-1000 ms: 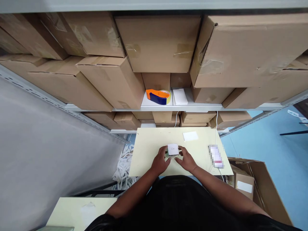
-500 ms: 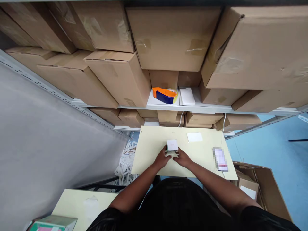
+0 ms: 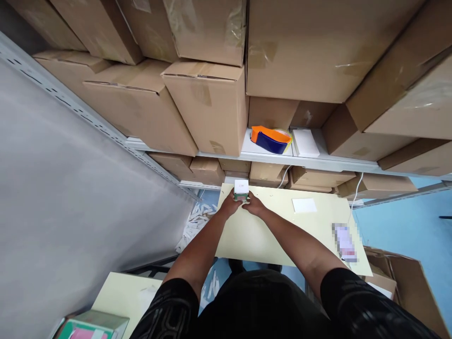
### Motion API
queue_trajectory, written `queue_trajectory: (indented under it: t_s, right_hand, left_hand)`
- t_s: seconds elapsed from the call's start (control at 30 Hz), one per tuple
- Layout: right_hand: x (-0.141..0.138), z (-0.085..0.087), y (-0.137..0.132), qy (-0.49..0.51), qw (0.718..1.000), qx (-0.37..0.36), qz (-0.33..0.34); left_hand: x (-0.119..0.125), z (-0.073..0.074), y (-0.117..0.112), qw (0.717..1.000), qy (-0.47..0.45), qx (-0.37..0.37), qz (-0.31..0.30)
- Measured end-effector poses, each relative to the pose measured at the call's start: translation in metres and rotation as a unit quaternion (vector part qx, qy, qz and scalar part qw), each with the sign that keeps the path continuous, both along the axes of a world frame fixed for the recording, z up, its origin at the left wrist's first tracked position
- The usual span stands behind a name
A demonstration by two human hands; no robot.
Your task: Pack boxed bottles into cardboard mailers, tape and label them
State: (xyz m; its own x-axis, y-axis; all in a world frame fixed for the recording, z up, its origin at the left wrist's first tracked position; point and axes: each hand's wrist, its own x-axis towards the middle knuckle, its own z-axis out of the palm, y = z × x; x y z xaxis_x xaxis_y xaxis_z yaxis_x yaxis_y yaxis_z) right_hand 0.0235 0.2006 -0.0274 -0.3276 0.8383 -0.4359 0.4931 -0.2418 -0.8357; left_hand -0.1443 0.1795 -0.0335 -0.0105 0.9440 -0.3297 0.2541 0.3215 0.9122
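A small white box with a green base [image 3: 241,189] stands at the far left corner of the pale yellow table [image 3: 275,235]. Both my arms reach forward to it. My left hand [image 3: 230,205] grips its left side with curled fingers. On the other side, my right hand [image 3: 253,205] clasps the box the same way. Only the box's white top and a strip of its green base show above my fingers.
A white card [image 3: 304,205] and a blurred flat item [image 3: 344,243] with a white cable lie on the table. An orange and blue tape dispenser [image 3: 271,139] and a white box [image 3: 305,142] sit on the shelf among cardboard boxes. A green box [image 3: 92,326] rests on a lower table; an open carton [image 3: 406,287] stands right.
Both hands have pushed the small box from the table's middle away from me to its far left corner. The camera has tilted and shifted left.
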Motion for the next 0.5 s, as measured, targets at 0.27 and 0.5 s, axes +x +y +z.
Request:
queue_trajectory:
  t_s: [0.27,0.5]
  right_hand:
    - [0.033,0.053,-0.026,-0.066,0.974,0.212,-0.050]
    - [0.099,0.206,0.033,-0.236,0.786,0.565,-0.083]
  left_hand:
    - [-0.018,-0.006,-0.017,0.998,0.024,-0.053,0.040]
    - [-0.049,-0.036,-0.144,0.997,0.018,-0.069,-0.029]
